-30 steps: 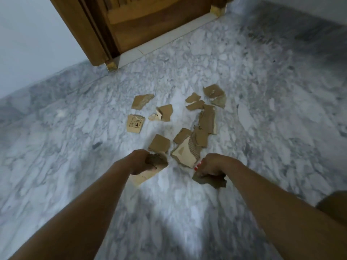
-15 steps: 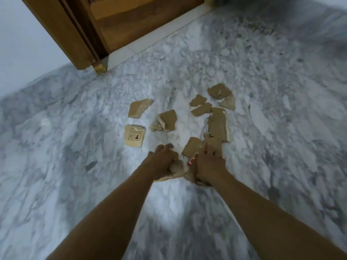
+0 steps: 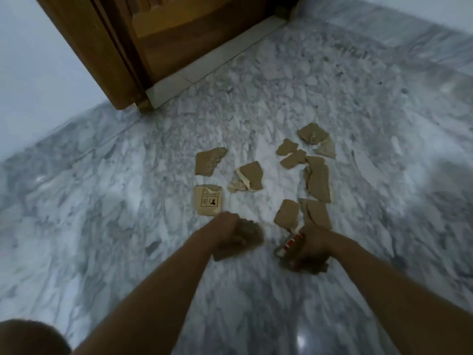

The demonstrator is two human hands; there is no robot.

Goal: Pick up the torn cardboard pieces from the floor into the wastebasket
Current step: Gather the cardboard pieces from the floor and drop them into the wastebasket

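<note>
Several torn brown cardboard pieces [image 3: 318,178] lie scattered on the grey marble floor [image 3: 128,226]. One printed piece [image 3: 208,203] lies just beyond my left hand [image 3: 227,237], which is closed around a crumpled cardboard piece [image 3: 252,233]. My right hand [image 3: 311,245] grips a bunch of cardboard scraps [image 3: 286,247], one with red and white markings. Two more pieces [image 3: 286,216] lie right in front of my right hand. No wastebasket is in view.
A wooden door and frame [image 3: 158,42] stand at the back with a pale threshold strip [image 3: 204,67]. A white wall [image 3: 38,73] runs along the left. A dark rounded shape [image 3: 28,336] sits at the bottom left corner.
Both hands have pulled back from the pile and apart, each holding cardboard. The pieces nearest me have left the floor. The view has shifted closer to the door.
</note>
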